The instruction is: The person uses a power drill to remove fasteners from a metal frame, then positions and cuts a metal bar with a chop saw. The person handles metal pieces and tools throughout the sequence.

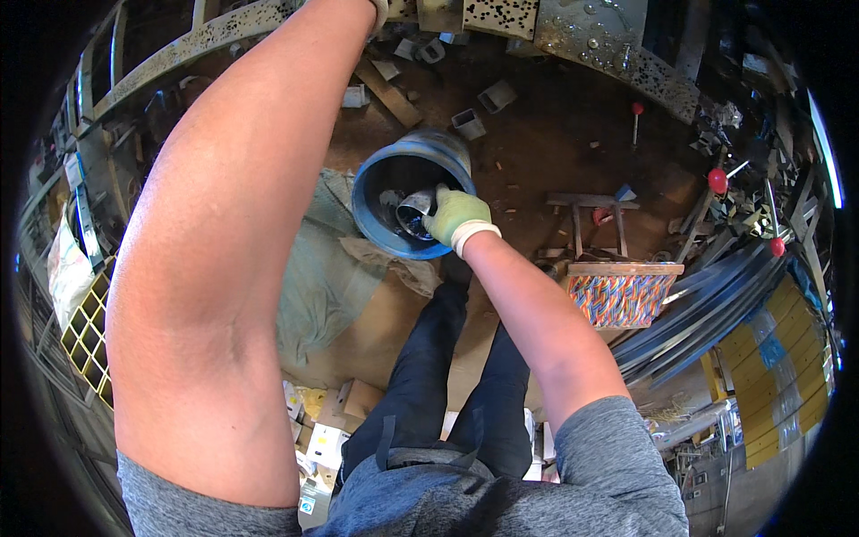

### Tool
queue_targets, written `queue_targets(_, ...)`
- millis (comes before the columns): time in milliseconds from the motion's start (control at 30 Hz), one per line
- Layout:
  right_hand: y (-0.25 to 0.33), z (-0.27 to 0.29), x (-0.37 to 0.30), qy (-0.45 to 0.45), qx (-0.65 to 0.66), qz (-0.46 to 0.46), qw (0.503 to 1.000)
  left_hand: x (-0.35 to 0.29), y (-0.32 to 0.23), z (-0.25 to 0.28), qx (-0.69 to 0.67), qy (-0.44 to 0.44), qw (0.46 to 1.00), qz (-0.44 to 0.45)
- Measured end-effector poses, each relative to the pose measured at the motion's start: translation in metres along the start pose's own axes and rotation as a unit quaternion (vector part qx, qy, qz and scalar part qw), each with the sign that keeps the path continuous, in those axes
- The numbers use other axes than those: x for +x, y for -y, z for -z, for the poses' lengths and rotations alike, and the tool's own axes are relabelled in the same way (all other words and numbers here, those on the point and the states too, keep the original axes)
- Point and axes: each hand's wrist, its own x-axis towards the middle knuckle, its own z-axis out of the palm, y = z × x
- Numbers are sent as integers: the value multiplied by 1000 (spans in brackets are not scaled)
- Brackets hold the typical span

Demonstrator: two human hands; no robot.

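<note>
My right hand (458, 215), in a pale yellow-green glove with a white cuff, reaches into a blue bucket (364, 215). Its fingers close on the rim of a shiny metal cup (413, 205), which is tilted inside the bucket's mouth. The bucket leans with its opening toward me, and its dark inside hides what lies deeper. Stretched forward on the left, my left arm (224, 224) runs out at the top of the view. Only a pale glove cuff (381, 11) shows at that wrist; the left hand itself is beyond the edge, near a speckled metal frame (501, 16).
A stool with a colourful woven seat (622, 300) lies right of my legs. Greenish cloth (322, 277) spreads left of the bucket. Cut square tube pieces (497, 96) litter the brown floor. Red-knobbed levers (718, 182) and long bundled strips (707, 300) are at right; small boxes (327, 445) are near me.
</note>
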Motion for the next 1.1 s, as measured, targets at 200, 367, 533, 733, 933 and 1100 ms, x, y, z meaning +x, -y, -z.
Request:
queue_targets(200, -23, 38, -29, 67, 185, 108, 975, 0, -2, 5, 4, -14, 1000, -11)
queue_targets(367, -47, 61, -80, 66, 338, 98, 934, -3, 0, 2, 0, -11, 1000, 15)
queue_targets(533, -82, 104, -161, -18, 435, 95, 895, 14, 9, -9, -13, 25, 1000, 10)
queue_targets(733, -127, 188, -292, -85, 611, 30, 787, 25, 17, -17, 27, 43, 999, 20)
queue_targets(933, -191, 258, -386, -319, 627, -27, 710, 23, 15, -17, 30, 30, 999, 19)
queue_targets(1100, -272, 306, -408, -433, 669, 92, 597, 24, 18, -19, 26, 28, 999, 7)
